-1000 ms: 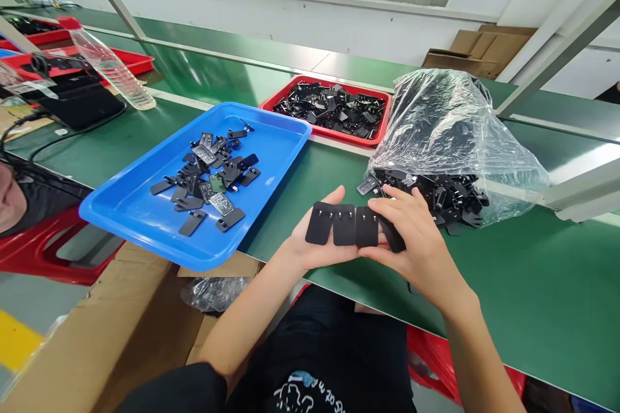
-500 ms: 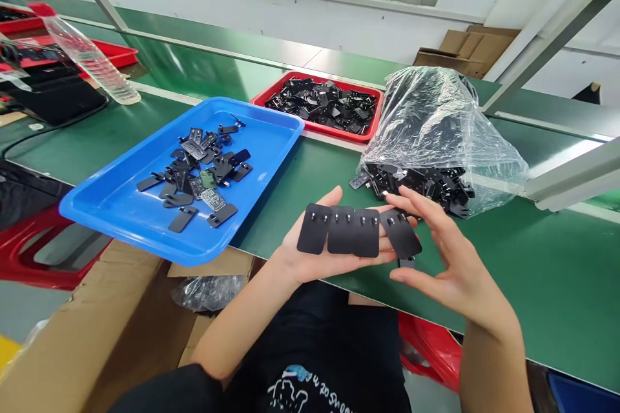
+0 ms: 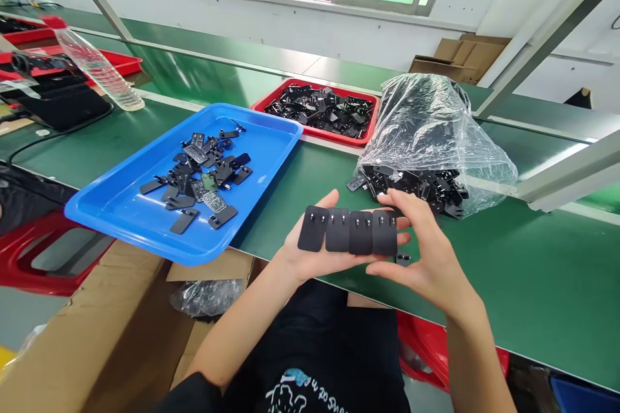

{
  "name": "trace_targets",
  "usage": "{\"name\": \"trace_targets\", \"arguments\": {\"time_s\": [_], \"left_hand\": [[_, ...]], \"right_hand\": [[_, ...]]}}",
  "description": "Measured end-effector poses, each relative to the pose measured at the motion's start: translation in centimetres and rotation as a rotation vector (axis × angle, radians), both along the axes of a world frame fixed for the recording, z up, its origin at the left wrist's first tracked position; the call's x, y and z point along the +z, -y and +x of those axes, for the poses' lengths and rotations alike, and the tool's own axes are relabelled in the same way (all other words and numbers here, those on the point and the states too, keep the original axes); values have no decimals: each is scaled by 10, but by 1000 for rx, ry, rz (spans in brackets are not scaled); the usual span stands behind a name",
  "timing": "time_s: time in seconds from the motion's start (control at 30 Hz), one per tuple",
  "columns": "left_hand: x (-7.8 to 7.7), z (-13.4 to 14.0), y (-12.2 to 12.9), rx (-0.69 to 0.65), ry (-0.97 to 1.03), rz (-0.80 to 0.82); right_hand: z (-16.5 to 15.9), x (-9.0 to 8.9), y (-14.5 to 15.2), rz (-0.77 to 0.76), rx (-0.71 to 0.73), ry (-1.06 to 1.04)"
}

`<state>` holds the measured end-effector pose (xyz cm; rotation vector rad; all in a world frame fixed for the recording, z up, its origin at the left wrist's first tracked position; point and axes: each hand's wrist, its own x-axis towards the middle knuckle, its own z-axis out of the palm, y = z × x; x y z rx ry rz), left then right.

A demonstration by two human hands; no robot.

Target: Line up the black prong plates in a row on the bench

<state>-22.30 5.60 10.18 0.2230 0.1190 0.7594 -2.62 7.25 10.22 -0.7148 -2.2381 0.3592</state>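
Note:
My left hand (image 3: 310, 258) lies palm up with its fingers stretched out, holding a side-by-side row of several thin black plates (image 3: 337, 230). Each plate has rounded corners and a pair of small shiny metal pins near its top edge. Around the right end of the row curves my right hand (image 3: 431, 258), thumb below and fingers above, spread apart. Its fingertips are close to the last plate (image 3: 384, 232); whether they touch it I cannot tell. Just beyond the thumb, another small black piece (image 3: 403, 259) rests on the green table (image 3: 533, 284).
A blue tray (image 3: 116, 227) with scattered black plates stands on the left. Behind are a red tray (image 3: 334, 137) full of black parts and a clear plastic bag (image 3: 431, 116) spilling similar parts. A water bottle (image 3: 97, 68) leans at far left. Below sits a cardboard box (image 3: 97, 310).
The last plate, tilted and apart half a second ago, now lies in line with the others on my left hand. My right hand has moved left. The view has shifted slightly.

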Motion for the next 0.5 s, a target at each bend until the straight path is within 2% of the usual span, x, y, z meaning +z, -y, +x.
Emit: {"name": "trace_targets", "arguments": {"time_s": [0.17, 0.3, 0.43, 0.5], "left_hand": [[-3, -2, 5, 93, -18, -107], [-10, -7, 9, 179, 1, -218], [-15, -14, 12, 197, 23, -183], [-16, -17, 13, 210, 34, -158]], "right_hand": [[-25, 20, 11, 203, -65, 253], [-46, 32, 13, 263, 10, 428], [-45, 34, 12, 244, 106, 417], [-45, 35, 7, 333, 138, 305]]}}
